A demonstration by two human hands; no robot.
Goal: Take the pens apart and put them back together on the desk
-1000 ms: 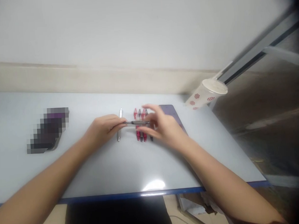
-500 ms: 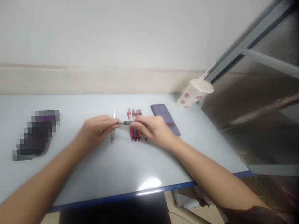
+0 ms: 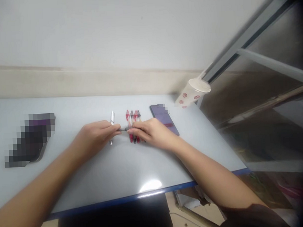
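My left hand point(image 3: 96, 137) and my right hand point(image 3: 152, 133) meet over the white table point(image 3: 124, 171), pinching a dark grey pen point(image 3: 123, 129) between their fingertips. Only a short piece of that pen shows. Just behind it, a silver pen point(image 3: 112, 118) lies lengthwise under my left fingers. Several red and dark pens point(image 3: 131, 119) lie side by side, partly covered by my right fingers. A smartphone with a purple screen point(image 3: 164, 119) lies beyond my right hand.
A pixelated dark object point(image 3: 29, 140) lies at the table's left. A white cup with red flowers point(image 3: 193, 93) stands tilted at the far right corner. A grey metal bar point(image 3: 245, 32) runs above it. The table's front edge is blue.
My hands have drawn closer, and my right fingers have closed down onto the dark pen, hiding most of it. The whole scene has shifted left and slightly down in view.
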